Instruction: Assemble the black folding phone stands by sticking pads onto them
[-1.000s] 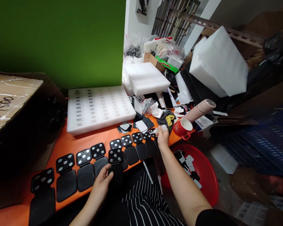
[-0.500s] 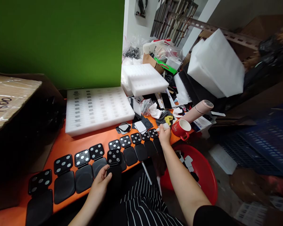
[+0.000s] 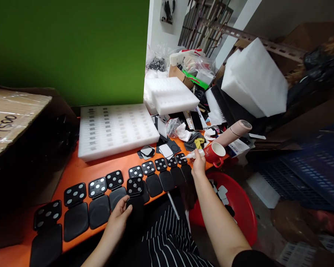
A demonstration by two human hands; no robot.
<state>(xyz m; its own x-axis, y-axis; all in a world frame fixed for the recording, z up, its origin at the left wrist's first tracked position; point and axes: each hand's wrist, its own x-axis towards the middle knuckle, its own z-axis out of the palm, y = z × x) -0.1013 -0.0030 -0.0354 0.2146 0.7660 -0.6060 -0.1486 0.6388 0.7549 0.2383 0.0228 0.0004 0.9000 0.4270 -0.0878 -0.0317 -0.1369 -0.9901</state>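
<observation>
My left hand [image 3: 119,216] pinches the lower flap of an opened black square case [image 3: 134,186] at the table's front edge, thumb on top. The case's upper half carries several round silver discs. My right hand [image 3: 199,164] is closed around a small white squeeze bottle [image 3: 198,153] with a thin nozzle. Its tip points left, over the disc-dotted half of the rightmost case [image 3: 181,158]; I cannot tell whether it touches. Between my hands, several more opened cases [image 3: 161,164] stand in a row, with smooth black flaps toward me.
More opened cases [image 3: 75,194] line the orange table [image 3: 105,165] to the left. Behind them lies a white foam tray [image 3: 119,128]. A red mug [image 3: 218,150] and pink flask [image 3: 233,133] stand beside my right hand. A red basin [image 3: 246,207] sits below, holding flat pieces.
My right hand has shifted slightly right and down, and the bottle lies flatter, with more of its body and nozzle showing. My left hand stays on the same case.
</observation>
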